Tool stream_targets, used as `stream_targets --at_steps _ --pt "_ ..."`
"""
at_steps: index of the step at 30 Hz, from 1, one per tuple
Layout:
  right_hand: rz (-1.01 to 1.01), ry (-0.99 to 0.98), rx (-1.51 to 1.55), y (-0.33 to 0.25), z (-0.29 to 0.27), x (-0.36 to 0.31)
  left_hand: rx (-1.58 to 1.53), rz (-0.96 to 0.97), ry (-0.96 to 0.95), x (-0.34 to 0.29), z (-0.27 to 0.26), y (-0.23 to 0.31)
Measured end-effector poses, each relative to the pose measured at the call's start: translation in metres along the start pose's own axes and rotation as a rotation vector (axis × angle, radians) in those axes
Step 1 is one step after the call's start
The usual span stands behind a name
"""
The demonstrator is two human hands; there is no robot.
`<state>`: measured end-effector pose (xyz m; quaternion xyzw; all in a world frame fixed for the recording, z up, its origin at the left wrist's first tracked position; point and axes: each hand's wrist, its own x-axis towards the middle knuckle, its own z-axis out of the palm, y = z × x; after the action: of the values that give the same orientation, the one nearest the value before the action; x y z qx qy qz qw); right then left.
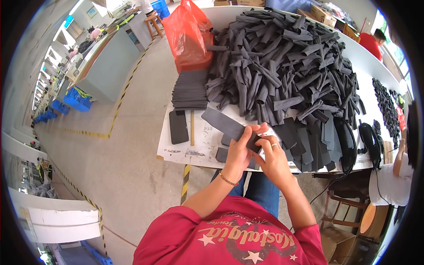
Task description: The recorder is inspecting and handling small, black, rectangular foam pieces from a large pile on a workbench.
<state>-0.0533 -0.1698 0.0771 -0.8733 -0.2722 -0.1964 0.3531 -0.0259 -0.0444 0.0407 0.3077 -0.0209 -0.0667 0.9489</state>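
Observation:
Over the near edge of the white table, my left hand grips a flat dark grey fabric strip between thumb and fingers. One end of the strip sticks out to the upper left. At its other end my right hand, with a ring on one finger, has its fingertips closed on the fabric. A few more dark pieces lie beneath my hands. Beyond them rises a large heap of curled dark grey fabric pieces. Left of the heap sits a neat stack of flat strips.
A black phone and a thin wooden stick lie left of my hands. Behind the stack stands a red plastic bag. Flat strips and black curved objects lie to the right. Another person is at the far right.

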Motion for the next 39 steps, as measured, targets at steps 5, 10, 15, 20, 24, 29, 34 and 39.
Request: stream_targets --at_steps 5,10,15,20,24,29,34,39 --pt "-0.051 -0.036 0.026 0.017 -0.006 -0.006 -0.017 -0.050 0.070 0.000 -0.002 0.018" --pt "-0.063 0.010 0.148 0.010 -0.009 0.002 -0.015 0.231 0.163 0.002 0.017 0.040" --pt "-0.037 0.047 0.212 0.004 -0.003 0.006 -0.072 0.249 0.147 -0.005 0.022 0.028" --pt "-0.040 0.047 0.217 0.007 -0.001 0.006 -0.070 0.226 0.123 -0.008 0.022 0.021" --pt "-0.052 0.057 0.219 0.004 -0.003 0.010 -0.059 0.220 0.133 -0.009 0.024 0.022" --pt "-0.055 0.019 0.209 0.006 -0.002 0.011 -0.079 0.215 0.121 -0.006 0.021 0.025" --pt "-0.052 0.014 0.217 0.009 0.000 0.008 -0.058 0.196 0.081 -0.004 0.014 0.029" --pt "-0.059 0.041 0.216 0.007 -0.002 0.011 -0.035 0.185 0.101 -0.003 0.017 0.034"
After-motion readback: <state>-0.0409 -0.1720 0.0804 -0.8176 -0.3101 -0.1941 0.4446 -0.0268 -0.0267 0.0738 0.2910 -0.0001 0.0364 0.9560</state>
